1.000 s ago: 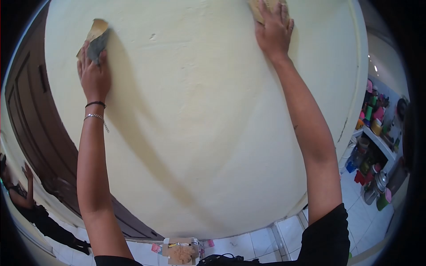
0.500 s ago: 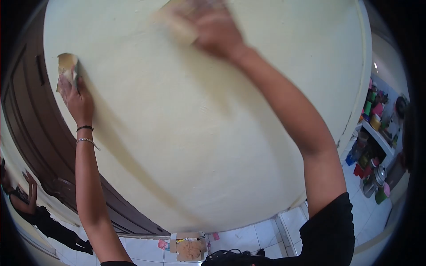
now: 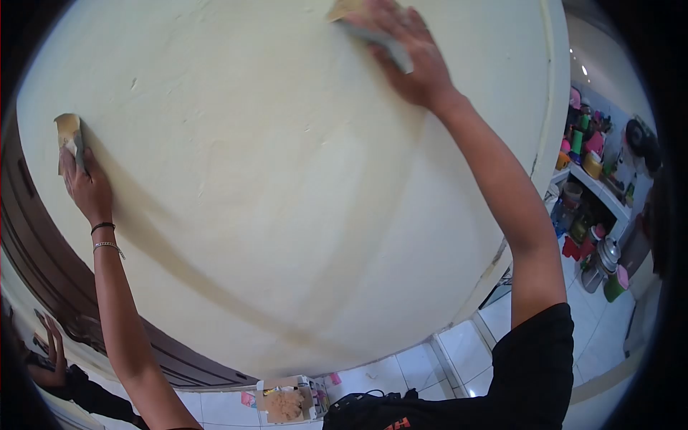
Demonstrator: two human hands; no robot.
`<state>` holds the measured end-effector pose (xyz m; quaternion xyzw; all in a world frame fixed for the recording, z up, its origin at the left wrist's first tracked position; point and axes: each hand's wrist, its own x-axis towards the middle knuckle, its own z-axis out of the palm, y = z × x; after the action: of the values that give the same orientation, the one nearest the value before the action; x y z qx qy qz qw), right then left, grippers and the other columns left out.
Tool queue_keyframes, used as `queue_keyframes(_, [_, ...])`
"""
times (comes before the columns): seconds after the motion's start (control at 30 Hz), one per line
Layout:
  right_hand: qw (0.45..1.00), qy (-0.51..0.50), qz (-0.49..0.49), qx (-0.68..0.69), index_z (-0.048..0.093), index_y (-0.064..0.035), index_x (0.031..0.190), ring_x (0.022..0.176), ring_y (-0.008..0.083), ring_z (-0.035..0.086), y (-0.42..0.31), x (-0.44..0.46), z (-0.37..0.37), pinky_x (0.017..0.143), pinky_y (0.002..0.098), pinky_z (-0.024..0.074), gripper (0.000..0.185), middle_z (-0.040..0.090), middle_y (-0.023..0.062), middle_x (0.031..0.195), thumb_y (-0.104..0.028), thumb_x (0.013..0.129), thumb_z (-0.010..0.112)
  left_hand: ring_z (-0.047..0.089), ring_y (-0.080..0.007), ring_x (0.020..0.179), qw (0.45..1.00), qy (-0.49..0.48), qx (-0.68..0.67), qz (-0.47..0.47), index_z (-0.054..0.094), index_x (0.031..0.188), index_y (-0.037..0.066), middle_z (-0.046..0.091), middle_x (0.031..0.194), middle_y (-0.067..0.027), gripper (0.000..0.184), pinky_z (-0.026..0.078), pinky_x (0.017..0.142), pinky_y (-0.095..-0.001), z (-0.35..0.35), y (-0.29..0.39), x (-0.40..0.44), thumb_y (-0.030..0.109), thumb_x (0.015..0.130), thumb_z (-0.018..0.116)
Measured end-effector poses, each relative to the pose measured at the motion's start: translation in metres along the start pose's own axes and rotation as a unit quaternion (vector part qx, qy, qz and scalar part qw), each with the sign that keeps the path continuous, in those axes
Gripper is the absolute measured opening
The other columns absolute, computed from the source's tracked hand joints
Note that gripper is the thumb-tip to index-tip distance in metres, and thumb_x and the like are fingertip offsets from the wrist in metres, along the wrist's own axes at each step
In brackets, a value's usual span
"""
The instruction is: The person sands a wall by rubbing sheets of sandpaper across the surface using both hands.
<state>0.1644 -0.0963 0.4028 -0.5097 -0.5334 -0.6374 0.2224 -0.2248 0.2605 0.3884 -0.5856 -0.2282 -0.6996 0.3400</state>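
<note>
Near the brown door (image 3: pixel 39 251), the left hand (image 3: pixel 92 190) is grasping a tan-grey sheet (image 3: pixel 68 127) on the wall (image 3: pixel 251 201); farther from that door, the right hand (image 3: pixel 424 66) is clutching another sheet (image 3: pixel 393 50).

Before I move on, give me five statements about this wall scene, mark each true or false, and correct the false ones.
1. The left hand holds a folded sheet at the wall. True.
2. The right hand is holding nothing. False: it holds a second sheet.
3. The bracelets are on the right wrist. False: the black band and chain bracelet are on the left.
4. The right hand is higher in the picture than the left. True.
5. An open box shows near the picture's bottom edge. True.
</note>
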Motion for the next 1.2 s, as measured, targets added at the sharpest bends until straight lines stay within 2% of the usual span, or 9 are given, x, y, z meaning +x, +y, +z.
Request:
queue_keyframes(0.03, [0.989,0.059,0.080,0.111,0.047,-0.0114,0.130,0.131,0.0313,0.031,0.020,-0.013,-0.004,0.108,0.0475,0.0212,0.045,0.040,0.0146,0.138,-0.016,0.086,0.053,0.032,-0.0302,0.130,1.000,0.002,-0.001,0.004,0.043,0.132,0.008,0.037,0.139,-0.0164,0.046,0.025,0.106,-0.0389,0.003,0.017,0.009,0.035,0.096,0.037])
queue_keyframes(0.07, [0.993,0.051,0.084,0.067,0.044,-0.0093,0.132,0.130,0.0306,0.032,0.041,-0.025,-0.013,0.108,0.0473,0.0215,0.046,0.040,0.0164,0.137,-0.019,0.088,0.051,0.032,-0.0300,0.131,0.999,0.003,-0.006,0.044,0.043,0.133,0.011,0.037,0.139,-0.0161,0.044,0.024,0.107,-0.0390,0.008,0.035,0.018,0.033,0.096,0.037])
queue_keyframes(0.1, [0.991,0.070,0.082,0.075,0.044,-0.0158,0.132,0.130,0.0191,0.034,0.073,-0.044,0.000,0.110,0.0395,0.0175,0.042,0.040,0.0026,0.139,-0.025,0.091,0.049,0.031,-0.0297,0.131,0.997,0.003,-0.011,0.083,0.043,0.134,0.014,0.037,0.140,-0.0158,0.042,0.023,0.107,-0.0391,0.013,0.056,0.027,0.032,0.096,0.038])
queue_keyframes(0.13, [0.981,0.135,0.102,0.098,0.047,-0.0056,0.127,0.126,0.0223,0.039,0.091,-0.056,0.001,0.108,0.0373,0.0215,0.038,0.047,0.0070,0.133,-0.022,0.092,0.047,0.030,-0.0286,0.133,0.994,0.029,-0.064,0.085,0.044,0.134,0.021,0.036,0.141,-0.0145,0.040,0.021,0.107,-0.0410,0.016,0.089,0.034,0.030,0.096,0.040])
queue_keyframes(0.23, [0.954,0.055,0.279,0.095,0.051,0.0000,0.121,0.116,0.0279,0.048,0.157,-0.113,-0.019,0.102,0.0335,0.0309,0.043,0.056,0.0128,0.120,-0.033,0.095,0.041,0.029,-0.0275,0.134,0.991,0.022,-0.091,0.098,0.044,0.133,0.031,0.036,0.142,-0.0121,0.039,0.019,0.108,-0.0432,0.023,0.170,0.054,0.029,0.095,0.042])
queue_keyframes(0.43, [0.909,0.123,0.398,0.003,0.055,-0.0032,0.117,0.115,0.0353,0.047,0.239,-0.215,-0.043,0.096,0.0403,0.0362,0.048,0.053,0.0189,0.122,-0.040,0.095,0.034,0.027,-0.0266,0.135,0.981,0.005,-0.112,0.158,0.042,0.132,0.040,0.033,0.144,-0.0073,0.049,0.017,0.109,-0.0432,0.032,0.294,0.056,0.021,0.088,0.050])
queue_keyframes(0.6, [0.856,0.107,0.506,0.009,0.042,-0.0021,0.130,0.122,0.0381,0.039,0.225,-0.205,-0.039,0.101,0.0411,0.0310,0.056,0.042,0.0233,0.132,-0.044,0.092,0.037,0.030,-0.0255,0.133,0.972,-0.019,-0.126,0.199,0.044,0.131,0.039,0.036,0.143,-0.0061,0.051,0.018,0.109,-0.0432,0.026,0.352,0.049,0.019,0.085,0.053])
queue_keyframes(0.73, [0.910,0.140,0.389,-0.023,0.027,-0.0119,0.141,0.137,0.0274,0.017,0.182,-0.177,-0.032,0.111,0.0406,0.0122,0.059,0.023,0.0177,0.146,-0.042,0.092,0.038,0.032,-0.0222,0.132,0.966,-0.023,-0.144,0.213,0.047,0.129,0.037,0.038,0.141,-0.0050,0.047,0.020,0.109,-0.0415,0.021,0.342,0.047,0.019,0.086,0.053])
queue_keyframes(1.2, [0.962,0.126,0.211,-0.122,0.034,-0.0169,0.139,0.134,0.0310,0.024,0.020,-0.024,0.034,0.107,0.0513,0.0160,0.051,0.030,0.0163,0.143,-0.036,0.093,0.046,0.029,-0.0209,0.134,0.979,-0.072,-0.099,0.163,0.048,0.131,0.028,0.034,0.144,-0.0042,0.042,0.020,0.109,-0.0389,-0.007,0.105,0.010,0.018,0.090,0.047])
